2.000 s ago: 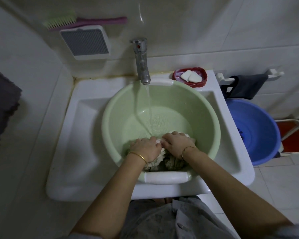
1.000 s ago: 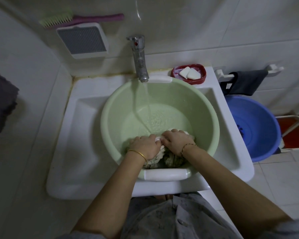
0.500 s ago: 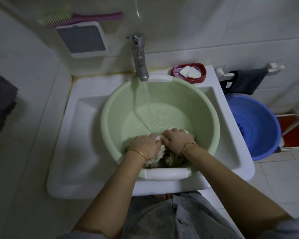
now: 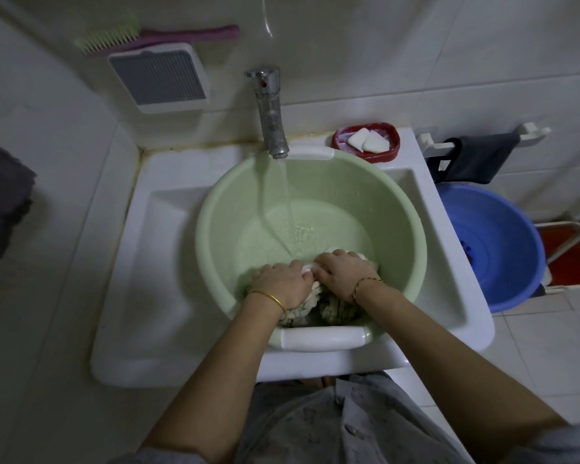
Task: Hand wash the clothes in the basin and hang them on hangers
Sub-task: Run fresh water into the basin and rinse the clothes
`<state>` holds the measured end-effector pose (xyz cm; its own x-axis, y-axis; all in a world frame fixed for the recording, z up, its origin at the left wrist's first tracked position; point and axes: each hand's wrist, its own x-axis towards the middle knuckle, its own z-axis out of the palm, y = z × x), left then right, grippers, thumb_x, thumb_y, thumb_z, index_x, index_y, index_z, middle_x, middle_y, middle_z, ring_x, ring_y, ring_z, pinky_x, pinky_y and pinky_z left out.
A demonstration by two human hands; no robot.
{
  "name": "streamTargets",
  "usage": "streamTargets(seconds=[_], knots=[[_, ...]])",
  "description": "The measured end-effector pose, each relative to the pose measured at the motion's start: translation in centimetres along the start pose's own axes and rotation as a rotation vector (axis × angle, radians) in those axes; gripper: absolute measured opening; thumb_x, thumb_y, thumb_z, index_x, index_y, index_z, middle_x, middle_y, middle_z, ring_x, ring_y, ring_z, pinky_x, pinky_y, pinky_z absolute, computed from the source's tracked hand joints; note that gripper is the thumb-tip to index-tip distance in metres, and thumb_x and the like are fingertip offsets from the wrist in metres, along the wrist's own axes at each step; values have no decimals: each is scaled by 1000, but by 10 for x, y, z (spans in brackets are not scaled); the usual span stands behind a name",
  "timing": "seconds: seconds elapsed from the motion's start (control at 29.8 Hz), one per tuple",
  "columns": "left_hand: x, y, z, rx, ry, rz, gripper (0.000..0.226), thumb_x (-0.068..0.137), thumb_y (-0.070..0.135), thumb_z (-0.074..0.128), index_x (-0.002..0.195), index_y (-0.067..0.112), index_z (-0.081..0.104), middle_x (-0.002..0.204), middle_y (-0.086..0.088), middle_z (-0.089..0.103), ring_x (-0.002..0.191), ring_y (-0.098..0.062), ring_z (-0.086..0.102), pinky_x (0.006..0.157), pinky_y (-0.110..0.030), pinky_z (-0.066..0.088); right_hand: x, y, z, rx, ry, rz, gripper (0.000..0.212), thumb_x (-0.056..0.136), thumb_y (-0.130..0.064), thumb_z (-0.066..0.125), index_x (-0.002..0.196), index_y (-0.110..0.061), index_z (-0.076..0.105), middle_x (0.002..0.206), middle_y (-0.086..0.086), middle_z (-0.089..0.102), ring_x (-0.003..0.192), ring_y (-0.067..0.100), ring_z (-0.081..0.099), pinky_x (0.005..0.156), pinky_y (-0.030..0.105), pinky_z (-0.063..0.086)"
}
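Observation:
A pale green basin (image 4: 215, 212) sits in the white sink (image 4: 168, 249), with shallow water in it. Water runs from the steel tap (image 4: 270, 112) into the basin. A bunched light-coloured wet garment (image 4: 332, 308) lies at the basin's near side. My left hand (image 4: 282, 279) grips the garment's left part, fingers curled over it. My right hand (image 4: 344, 269) grips its right part, knuckles nearly touching the left hand. Most of the cloth is hidden under both hands.
A red soap dish (image 4: 365, 142) with white soap pieces stands at the sink's back right. A blue basin (image 4: 503, 242) sits on the floor to the right, below a dark cloth (image 4: 479, 155) on a rack. A brush (image 4: 154, 36) lies above a wall vent. A dark towel (image 4: 0, 209) hangs left.
Both hands stay on the bunched garment at the basin's near side with only slight shifts. Water keeps running from the tap.

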<state>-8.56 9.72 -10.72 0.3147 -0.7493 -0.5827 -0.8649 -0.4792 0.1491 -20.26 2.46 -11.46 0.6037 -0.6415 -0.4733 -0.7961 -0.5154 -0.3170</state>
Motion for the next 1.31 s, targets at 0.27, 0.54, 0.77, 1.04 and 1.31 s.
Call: streamTargets(seconds=[0.27,0.54,0.77,1.04,1.31], knots=[[-1,0,0,0,3,-1,47,99,43,22,135,18,41,134,-18,50,121,-37,45,97,-41,34,0,2,2,18,3,0,43,98,-45,35,129,-19,52,128,12,51,121,31,45,99,40,38],[-1,0,0,-9,2,1,47,99,43,23,136,19,41,135,-18,49,122,-36,45,97,-41,34,0,1,1,19,1,0,43,98,-45,34,127,-18,53,127,12,51,120,31,45,98,41,38],[-2,0,-1,-7,-2,0,47,99,43,23,135,19,40,134,-18,49,122,-37,45,98,-41,33,-1,1,1,22,3,-3,43,98,-45,35,127,-18,53,127,12,52,119,31,46,98,41,39],[-1,0,0,-5,-6,-2,47,99,43,22,135,20,40,135,-18,49,122,-37,44,98,-43,33,-1,1,0,23,3,-6,42,99,-43,35,128,-18,52,127,11,52,120,30,46,98,40,38],[-1,0,-1,15,-7,-4,48,98,44,22,134,19,40,134,-18,49,122,-36,44,99,-42,33,-1,1,0,6,5,-1,43,99,-45,34,128,-19,52,127,11,51,120,30,45,95,38,37]])
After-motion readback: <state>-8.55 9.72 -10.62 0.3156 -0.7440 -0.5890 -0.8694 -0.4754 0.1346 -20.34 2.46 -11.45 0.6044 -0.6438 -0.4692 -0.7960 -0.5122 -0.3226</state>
